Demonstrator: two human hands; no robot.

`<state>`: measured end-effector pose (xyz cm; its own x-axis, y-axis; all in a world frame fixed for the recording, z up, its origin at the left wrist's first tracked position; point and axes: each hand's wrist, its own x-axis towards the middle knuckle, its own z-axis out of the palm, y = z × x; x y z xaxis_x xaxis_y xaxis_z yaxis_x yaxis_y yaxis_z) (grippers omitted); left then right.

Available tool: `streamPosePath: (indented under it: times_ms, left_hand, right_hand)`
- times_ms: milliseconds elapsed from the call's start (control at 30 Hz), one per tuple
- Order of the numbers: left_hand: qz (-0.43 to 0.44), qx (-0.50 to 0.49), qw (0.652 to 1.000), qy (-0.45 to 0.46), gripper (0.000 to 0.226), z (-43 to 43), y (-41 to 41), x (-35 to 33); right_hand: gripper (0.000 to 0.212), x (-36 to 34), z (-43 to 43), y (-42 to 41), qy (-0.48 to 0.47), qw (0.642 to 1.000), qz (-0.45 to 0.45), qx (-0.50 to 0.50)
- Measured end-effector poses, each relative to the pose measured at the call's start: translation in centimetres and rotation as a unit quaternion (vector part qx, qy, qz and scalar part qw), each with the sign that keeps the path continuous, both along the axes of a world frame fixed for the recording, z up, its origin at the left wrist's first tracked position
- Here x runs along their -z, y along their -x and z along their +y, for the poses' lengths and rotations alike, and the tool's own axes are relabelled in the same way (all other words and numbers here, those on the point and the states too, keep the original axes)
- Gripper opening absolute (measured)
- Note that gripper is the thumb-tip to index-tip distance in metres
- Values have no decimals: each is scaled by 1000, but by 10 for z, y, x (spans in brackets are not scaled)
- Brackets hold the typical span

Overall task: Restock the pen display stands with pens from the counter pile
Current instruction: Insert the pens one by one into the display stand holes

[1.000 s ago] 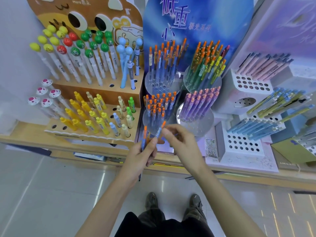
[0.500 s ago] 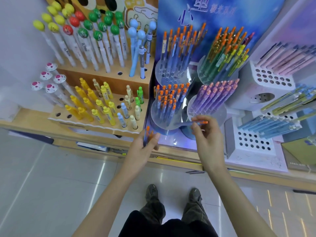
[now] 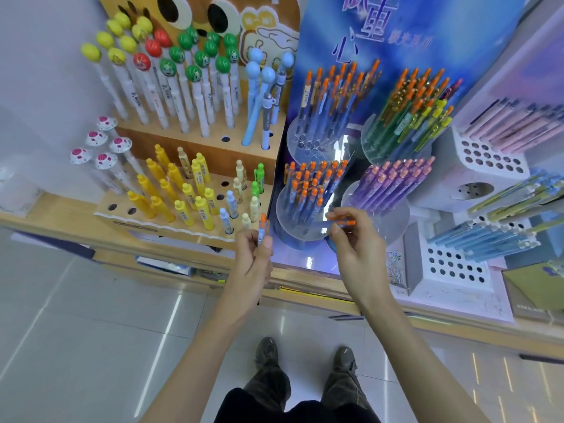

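The left hand (image 3: 254, 261) grips upright orange-capped blue pens (image 3: 262, 230); the right hand (image 3: 355, 248) pinches one pen (image 3: 338, 222) sideways over the clear round stand (image 3: 300, 209), beneath a blue board (image 3: 406, 32) reading "低重心"

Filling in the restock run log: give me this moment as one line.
phase: inserting | right hand: orange-capped pen held sideways at clear round stand | left hand: spare pens upright

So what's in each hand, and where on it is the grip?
The right hand pinches one orange-capped pen near its cap end. The left hand grips a few similar pens by their lower barrels.
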<state>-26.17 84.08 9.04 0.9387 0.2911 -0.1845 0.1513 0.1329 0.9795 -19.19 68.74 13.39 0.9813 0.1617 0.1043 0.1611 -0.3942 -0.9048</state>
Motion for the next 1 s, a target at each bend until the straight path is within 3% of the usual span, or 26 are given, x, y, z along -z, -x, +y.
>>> streamPosePath:
  times_ms: [200,300,533,1000]
  left_hand:
    - [-29,-58,996,-67,13,5,8,-1]
    - [-58,-83,994,-43,6,3,7,-6]
    - [-107,-141,984,-30,14,-6,-22,-28]
    - [-119,-94,976,-158,7,-17,-55,-14]
  right_hand:
    - [21,2,5,-2,37,999,-12,-10]
    - [22,5,1,0,41,999,-26,-7]
    - [24,12,-20,4,39,998,-36,42]
    - [19,-1,-14,-11,63,996,-42,-45]
